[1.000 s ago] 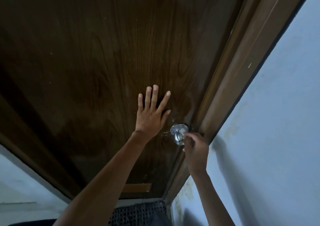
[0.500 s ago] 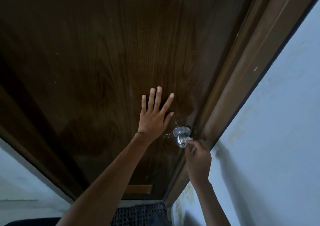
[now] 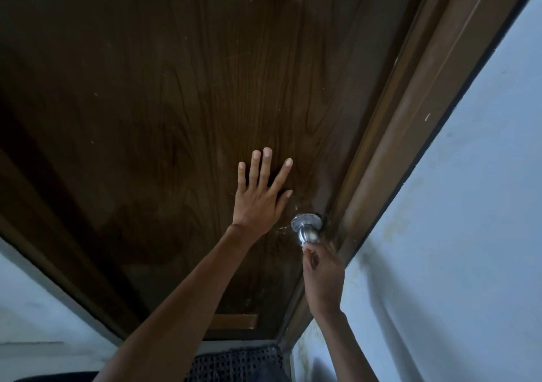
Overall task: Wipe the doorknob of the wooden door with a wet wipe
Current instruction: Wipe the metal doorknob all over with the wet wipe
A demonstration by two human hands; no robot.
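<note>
The right hand (image 3: 322,276) pinched a scrap of white wet wipe (image 3: 305,244) against the near end of the doorknob (image 3: 308,233), at the right edge of the wooden door (image 3: 176,88). Beyond, the left hand (image 3: 258,202) pressed flat on the wood, fingers spread.

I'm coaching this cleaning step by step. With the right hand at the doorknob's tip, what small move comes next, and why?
Probably slide the right hand forward so the wet wipe wraps the doorknob. Only a white scrap in its fingertips sits at the knob's end; the ball shows bare. The left hand lies flat on the door, bracing it.
</note>
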